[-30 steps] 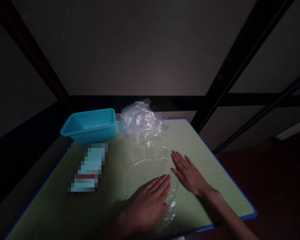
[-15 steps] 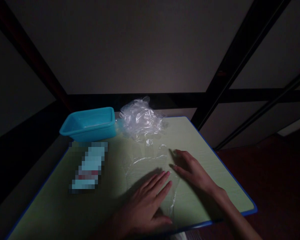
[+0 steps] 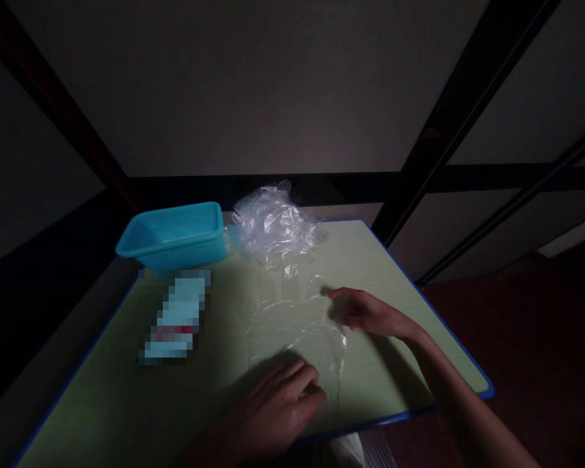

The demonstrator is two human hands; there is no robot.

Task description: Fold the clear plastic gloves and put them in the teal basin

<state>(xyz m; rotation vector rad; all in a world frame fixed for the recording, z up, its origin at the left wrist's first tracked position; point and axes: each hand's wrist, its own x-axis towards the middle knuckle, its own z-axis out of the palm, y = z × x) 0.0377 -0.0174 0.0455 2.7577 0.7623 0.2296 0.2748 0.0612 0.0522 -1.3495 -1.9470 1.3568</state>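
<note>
The clear, thin, flat plastic glove (image 3: 290, 316) lies at the curled left hand's (image 3: 283, 403) twelve o'clock; at its three, the right hand (image 3: 370, 313) bends. Grips: cannot tell. Dragging fingertips could crease the film.

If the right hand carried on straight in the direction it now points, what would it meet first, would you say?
Probably the clear plastic glove lying flat on the table, just beyond the fingertips of the right hand; they may already touch it, as height is unclear.
</note>
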